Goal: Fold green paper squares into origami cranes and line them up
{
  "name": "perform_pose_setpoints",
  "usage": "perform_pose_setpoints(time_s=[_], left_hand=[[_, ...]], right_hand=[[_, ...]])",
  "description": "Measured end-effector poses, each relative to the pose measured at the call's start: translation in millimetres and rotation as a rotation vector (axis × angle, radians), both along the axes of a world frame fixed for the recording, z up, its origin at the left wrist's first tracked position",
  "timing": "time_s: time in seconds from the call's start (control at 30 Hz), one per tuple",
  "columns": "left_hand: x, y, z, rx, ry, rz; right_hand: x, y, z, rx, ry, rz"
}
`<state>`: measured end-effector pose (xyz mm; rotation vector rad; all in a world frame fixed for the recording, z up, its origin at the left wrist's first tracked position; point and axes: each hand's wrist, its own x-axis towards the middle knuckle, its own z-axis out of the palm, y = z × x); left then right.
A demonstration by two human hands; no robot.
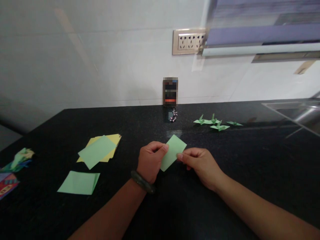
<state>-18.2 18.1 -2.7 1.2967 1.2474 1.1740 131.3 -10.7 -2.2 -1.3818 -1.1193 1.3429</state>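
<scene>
From my remote view, the left hand (152, 160) and right hand (201, 164) each have a narrow grip, pinching the pale-green rectangular paper (173, 150) over the glossy black bench (252, 160). I judge it mid-folding; next calls for aligned edges, light pressure.

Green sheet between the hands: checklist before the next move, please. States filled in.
1. Left hand grips the green sheet: ok, thumb on top near its left edge.
2. Right hand on the sheet: ok, fingers at its right edge.
3. Paper pile clear of the hands: ok, apart, to the left.
4. Paper birds clear of the hands: ok, beyond the right hand.
5. Sheet resting on the dark counter: cannot tell from this view.
6. Layers lined up in the sheet: cannot tell, too little detail.
</scene>
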Motion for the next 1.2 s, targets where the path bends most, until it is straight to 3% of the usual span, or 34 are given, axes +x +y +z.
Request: perform_pose_setpoints(time_s=[0.2, 0.43, 0.57, 0.87, 1.2], left_hand=[[4.3, -5.2, 0.5, 0.017, -0.008, -0.09], [4.5, -5.8, 4.2, -0.006, 0.0, -0.006], [4.6, -5.2, 3.1, -0.108, -0.037, -0.014], [2.9, -4.0, 4.9, -0.321, -0.145, -0.265], [1.3, -5.6, 5.6, -0.312, -0.111, -0.287]], right_hand=[[-4.9, -3.0, -2.2, -0.003, 0.091, 0.045], [-3.2, -2.0, -1.8, -0.021, -0.007, -0.024], [-3.3, -0.9, -2.1, 0.011, 0.024, -0.079], [4.8, 1.9, 0.9, 0.015, 0.065, -0.038], [2.9, 1.6, 0.8, -0.006, 0.094, -0.069]])
